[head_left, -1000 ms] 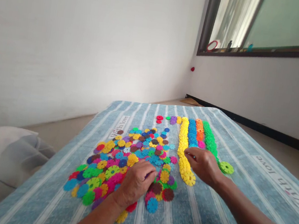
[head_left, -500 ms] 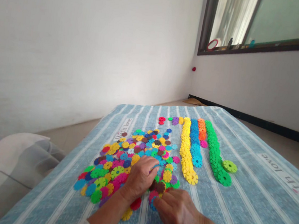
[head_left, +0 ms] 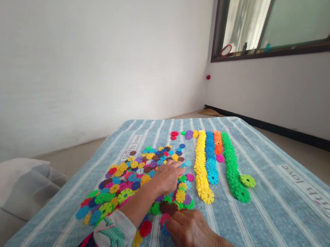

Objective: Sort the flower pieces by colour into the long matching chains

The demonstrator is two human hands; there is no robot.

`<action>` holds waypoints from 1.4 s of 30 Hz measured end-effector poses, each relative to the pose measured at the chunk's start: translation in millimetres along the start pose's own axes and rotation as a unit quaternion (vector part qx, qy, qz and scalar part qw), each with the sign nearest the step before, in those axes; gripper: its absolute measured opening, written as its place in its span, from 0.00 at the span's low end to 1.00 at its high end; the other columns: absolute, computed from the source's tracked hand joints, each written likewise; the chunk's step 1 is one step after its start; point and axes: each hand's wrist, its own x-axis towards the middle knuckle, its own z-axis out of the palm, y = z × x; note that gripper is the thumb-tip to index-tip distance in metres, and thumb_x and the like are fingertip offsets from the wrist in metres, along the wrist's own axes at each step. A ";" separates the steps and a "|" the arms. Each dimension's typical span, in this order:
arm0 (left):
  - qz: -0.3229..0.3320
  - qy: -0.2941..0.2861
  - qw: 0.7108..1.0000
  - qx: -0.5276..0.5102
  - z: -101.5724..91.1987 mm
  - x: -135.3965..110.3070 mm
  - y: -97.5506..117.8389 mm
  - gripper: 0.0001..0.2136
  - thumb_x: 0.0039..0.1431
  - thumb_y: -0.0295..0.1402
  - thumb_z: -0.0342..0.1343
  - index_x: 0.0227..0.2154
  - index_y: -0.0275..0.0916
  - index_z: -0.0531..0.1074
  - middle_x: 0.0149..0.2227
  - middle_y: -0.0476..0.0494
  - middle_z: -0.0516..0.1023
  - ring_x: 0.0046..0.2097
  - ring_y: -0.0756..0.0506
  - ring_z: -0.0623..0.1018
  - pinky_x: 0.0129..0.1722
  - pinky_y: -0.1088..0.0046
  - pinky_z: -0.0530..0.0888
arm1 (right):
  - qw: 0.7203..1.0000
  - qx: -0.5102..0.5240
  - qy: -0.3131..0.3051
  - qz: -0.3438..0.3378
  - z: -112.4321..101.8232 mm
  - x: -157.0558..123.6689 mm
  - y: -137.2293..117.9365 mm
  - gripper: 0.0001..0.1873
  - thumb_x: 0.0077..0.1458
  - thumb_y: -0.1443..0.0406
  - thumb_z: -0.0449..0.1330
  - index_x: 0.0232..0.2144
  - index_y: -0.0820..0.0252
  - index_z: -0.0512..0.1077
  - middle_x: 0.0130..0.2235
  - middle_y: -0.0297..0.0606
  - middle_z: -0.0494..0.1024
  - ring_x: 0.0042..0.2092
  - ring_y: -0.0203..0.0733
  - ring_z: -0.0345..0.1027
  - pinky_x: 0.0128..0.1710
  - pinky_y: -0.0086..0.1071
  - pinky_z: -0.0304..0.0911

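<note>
A loose pile of colourful notched plastic discs [head_left: 126, 194] covers the middle of the cloth. My left hand [head_left: 167, 178] reaches over its far right part, fingers stretched forward and fingertips down among the discs. Whether they touch a disc is hidden. At the pile's near right edge my right hand [head_left: 191, 237] rests low with its fingers curled inward. A pink disc [head_left: 164, 218] and brown discs [head_left: 169, 208] lie right by its fingertips; what it holds, if anything, is hidden. A red disc [head_left: 145, 228] lies between my forearms.
Right of the pile run overlapping rows of discs: yellow [head_left: 201, 160], blue [head_left: 211, 147], orange [head_left: 217, 140] and green [head_left: 231, 159]. A lime disc [head_left: 247, 180] leans by the green row. Striped blue cloth [head_left: 267, 224] covers the table. Pale checked fabric [head_left: 9, 188] is at left.
My left hand has moved farther forward over the pile and its fingers have straightened. My right hand has stayed nearly in place. The view has shifted slightly to the right.
</note>
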 end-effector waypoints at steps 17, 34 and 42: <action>0.009 0.004 0.999 -0.049 0.9 -3.2 -11.7 0.08 0.53 0.24 0.51 0.26 0.42 0.73 0.30 0.47 0.76 0.40 0.45 0.74 0.42 0.72 0.66 | 1.000 0.023 -0.011 0.007 -2.7 1.3 3.4 0.02 0.57 0.69 0.53 0.31 0.59 0.63 0.30 0.33 0.73 0.26 0.35 0.60 0.23 0.31 0.44; 0.006 0.068 0.994 -0.086 7.8 -11.6 -27.5 0.06 0.52 0.27 0.56 0.32 0.41 0.75 0.32 0.48 0.77 0.39 0.46 0.74 0.42 0.73 0.68 | 0.999 0.024 -0.020 0.013 -5.8 2.5 3.7 0.03 0.56 0.70 0.52 0.31 0.59 0.62 0.31 0.33 0.73 0.27 0.35 0.61 0.25 0.29 0.47; -0.013 0.120 0.983 -0.138 7.0 -18.5 -24.4 0.06 0.52 0.28 0.58 0.34 0.40 0.76 0.36 0.45 0.79 0.40 0.46 0.76 0.42 0.73 0.70 | 0.999 0.030 -0.009 0.012 -6.8 3.0 4.5 0.03 0.53 0.69 0.55 0.29 0.59 0.62 0.30 0.33 0.73 0.26 0.34 0.62 0.22 0.30 0.46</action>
